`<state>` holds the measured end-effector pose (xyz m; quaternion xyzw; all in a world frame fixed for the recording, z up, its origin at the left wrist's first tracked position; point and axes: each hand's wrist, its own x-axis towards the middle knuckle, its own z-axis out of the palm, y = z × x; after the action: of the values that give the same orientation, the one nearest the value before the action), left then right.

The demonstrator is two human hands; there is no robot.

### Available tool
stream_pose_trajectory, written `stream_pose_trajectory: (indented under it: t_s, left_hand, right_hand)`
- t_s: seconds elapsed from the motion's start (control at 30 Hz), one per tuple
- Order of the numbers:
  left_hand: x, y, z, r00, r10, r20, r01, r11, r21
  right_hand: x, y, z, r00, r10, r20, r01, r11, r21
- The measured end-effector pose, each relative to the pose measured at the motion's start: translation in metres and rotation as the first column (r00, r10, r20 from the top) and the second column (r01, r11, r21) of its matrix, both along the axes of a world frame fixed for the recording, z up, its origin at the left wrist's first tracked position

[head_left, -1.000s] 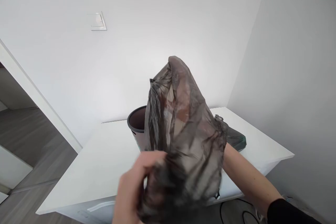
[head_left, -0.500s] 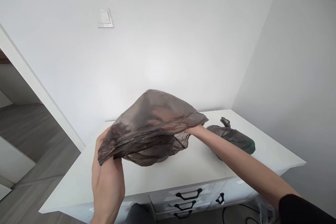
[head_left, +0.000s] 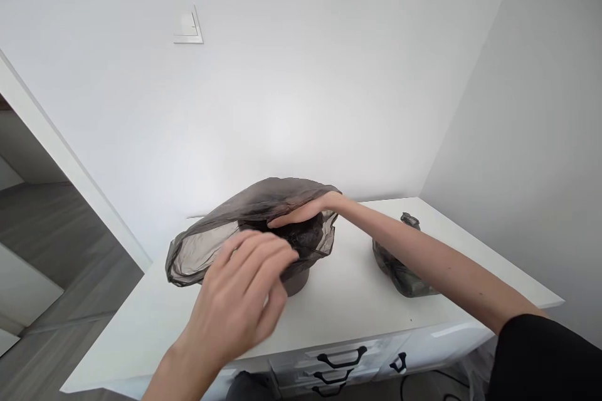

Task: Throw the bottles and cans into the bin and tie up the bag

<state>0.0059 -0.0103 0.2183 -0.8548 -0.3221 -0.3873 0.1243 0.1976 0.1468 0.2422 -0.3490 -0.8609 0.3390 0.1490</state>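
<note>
Bag [head_left: 270, 194] lies over the bin [head_left: 297, 284], long way stretching left. My right hand [head_left: 303, 209] is closest, inside the mouth; I can't tell its grip. My left hand [head_left: 244, 291], loose and empty, is before the bin.

Two hands [head_left: 239, 294] [head_left: 313, 205], two dark plastic bags [head_left: 282, 189] [head_left: 404, 279], one bin [head_left: 297, 282], one counter [head_left: 348, 304], one light switch [head_left: 189, 28], three drawer handles [head_left: 341, 366], one cupboard handle [head_left: 403, 360].

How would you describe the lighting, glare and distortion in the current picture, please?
Head view: the wall shows a soft bright patch; head view: the switch washes out along its left edge; head view: the door frame slants steeply, probably from wide-angle distortion.
</note>
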Motion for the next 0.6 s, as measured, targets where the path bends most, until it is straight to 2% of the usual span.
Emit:
stream_pose_trajectory:
  t_s: [0.1, 0.17, 0.23, 0.3, 0.37, 0.43, 0.53, 0.57, 0.6]
  left_hand:
    - [0.003, 0.029, 0.009, 0.995, 0.087, -0.046, -0.095, 0.972, -0.216]
    - [0.0, 0.055, 0.012, 0.986, 0.166, -0.004, -0.158, 0.931, -0.328]
    - [-0.006, 0.082, 0.013, 0.976, 0.217, 0.032, -0.183, 0.887, -0.424]
    - [-0.014, 0.107, 0.012, 0.966, 0.25, 0.06, -0.188, 0.844, -0.502]
    - [-0.024, 0.13, 0.006, 0.953, 0.287, 0.097, -0.172, 0.777, -0.606]
    - [-0.035, 0.148, -0.006, 0.937, 0.315, 0.153, -0.099, 0.657, -0.748]
    - [-0.053, 0.157, -0.033, 0.928, 0.292, 0.231, 0.086, 0.436, -0.896]
    - [-0.057, 0.155, -0.043, 0.926, 0.28, 0.251, 0.122, 0.408, -0.905]
    - [-0.061, 0.15, -0.053, 0.923, 0.277, 0.267, 0.128, 0.434, -0.892]
  right_hand:
    - [0.029, -0.004, 0.013, 0.984, 0.156, -0.08, -0.167, 0.976, -0.141]
    - [0.043, -0.001, 0.012, 0.952, 0.14, -0.272, -0.208, 0.948, -0.239]
    - [0.05, 0.01, 0.001, 0.869, 0.06, -0.492, -0.224, 0.933, -0.282]
    - [0.048, 0.027, -0.016, 0.762, -0.078, -0.643, -0.129, 0.955, -0.268]
    - [0.041, 0.043, -0.036, 0.701, -0.245, -0.669, 0.043, 0.952, -0.304]
    - [0.034, 0.053, -0.054, 0.697, -0.397, -0.597, 0.126, 0.888, -0.443]
    - [0.029, 0.05, -0.072, 0.715, -0.541, -0.442, 0.085, 0.695, -0.714]
    - [0.029, 0.045, -0.075, 0.715, -0.557, -0.423, 0.053, 0.646, -0.761]
    - [0.032, 0.039, -0.078, 0.707, -0.558, -0.434, 0.02, 0.629, -0.777]
